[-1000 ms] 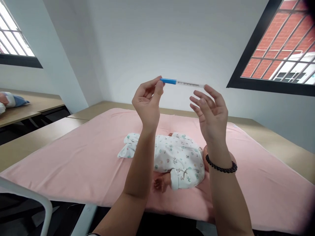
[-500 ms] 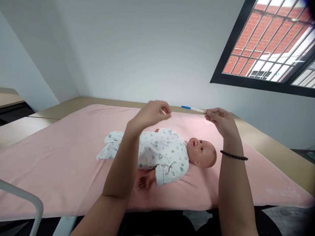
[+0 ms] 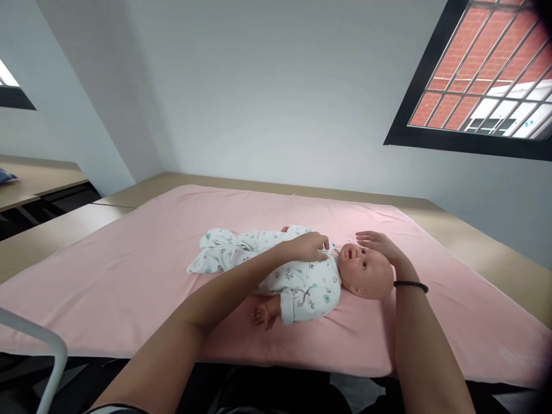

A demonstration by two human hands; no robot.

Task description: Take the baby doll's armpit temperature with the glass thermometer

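Note:
A baby doll (image 3: 366,273) lies on its back in a white printed sleepsuit (image 3: 308,287), head to the right. My left hand (image 3: 307,247) is over its chest, fingers curled at the sleepsuit's collar; the cloth between the fingertips is hard to see. Behind the doll's face is my right hand (image 3: 382,244), a black braided band on its wrist. Its upper fingers stretch left and its lower fingers are hidden. A small blue and white bit of a slim thermometer (image 3: 335,246) shows by the doll's neck; the rest is hidden behind the face.
A pink sheet (image 3: 142,270) covers the wooden table (image 3: 470,236). Pale walls and a barred window (image 3: 478,75) stand behind. A white metal rail (image 3: 47,339) curves up at the lower left. Another table (image 3: 43,172) is at the far left.
Both hands have come down from above the doll to its collar and head. The thermometer, held up in my right hand before, is now low by the neck. The view has shifted left.

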